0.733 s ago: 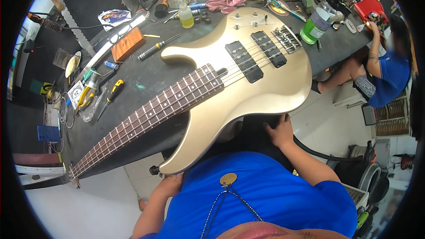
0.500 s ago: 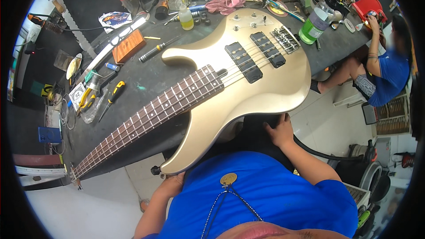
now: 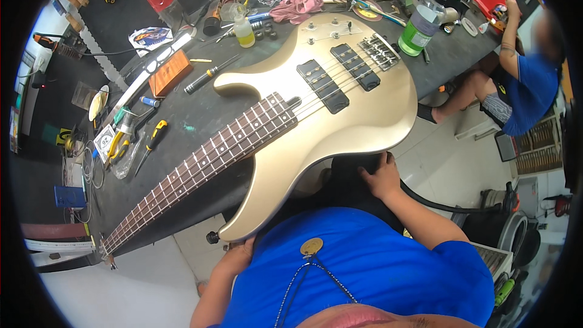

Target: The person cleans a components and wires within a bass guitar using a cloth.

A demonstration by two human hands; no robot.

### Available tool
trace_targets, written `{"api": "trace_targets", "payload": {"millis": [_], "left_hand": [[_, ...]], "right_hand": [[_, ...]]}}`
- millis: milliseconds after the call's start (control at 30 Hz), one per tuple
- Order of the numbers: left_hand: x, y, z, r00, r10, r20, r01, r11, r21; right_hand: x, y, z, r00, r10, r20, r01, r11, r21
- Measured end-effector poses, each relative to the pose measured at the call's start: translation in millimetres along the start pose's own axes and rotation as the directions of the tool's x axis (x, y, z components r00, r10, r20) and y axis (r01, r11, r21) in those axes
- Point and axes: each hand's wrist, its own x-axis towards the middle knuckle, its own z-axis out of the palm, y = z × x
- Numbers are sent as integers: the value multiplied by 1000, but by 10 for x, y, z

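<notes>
A gold bass guitar (image 3: 358,112) lies face up, its dark fretted neck (image 3: 203,158) reaching toward the lower left. Two black pickups sit under its strings, with a metal bridge (image 3: 379,52) at the far end. My right hand (image 3: 382,179) rests on my dark-clothed lap just below the body's near edge, thumb and fingers apart, holding nothing. Beside the near horn and its black strap button (image 3: 212,237), my left hand (image 3: 241,256) is low against my side. Its fingers are mostly hidden, so whether it grips anything does not show.
On the dark workbench (image 3: 200,109) lie a screwdriver (image 3: 150,148), a wooden block (image 3: 170,73), a dropper bottle (image 3: 244,31), a pink cloth (image 3: 296,8) and a green-liquid bottle (image 3: 418,30). A black hose (image 3: 437,206) runs to my right. Another person (image 3: 528,91) sits at the far right.
The whole view has shifted slightly, so the bass and bench appear a little farther left. Both my hands keep nearly the same places. The other person's raised arm has moved a little.
</notes>
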Motion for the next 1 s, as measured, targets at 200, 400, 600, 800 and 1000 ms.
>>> {"api": "trace_targets", "payload": {"millis": [200,400,600,800,1000], "left_hand": [[3,19,24,995,-95,-5,94,993,-69],[19,121,-65,987,-158,31,161,974,-161],[-3,200,-93,975,-222,26,222,947,-233],[-39,493,-321,987,-148,59,145,988,52],[-80,354,-126,986,-162,-42,150,968,-203]], "right_hand": [[-18,-30,-20,1000,-10,-1,10,1000,3],[-10,-32,-21,1000,-3,7,3,1000,-1],[-18,-69,-65,1000,-5,31,6,999,-35],[-175,-844,-1130,744,-144,653,477,798,-367],[-21,-2184,-2589,90,-958,272,900,195,391]]}}
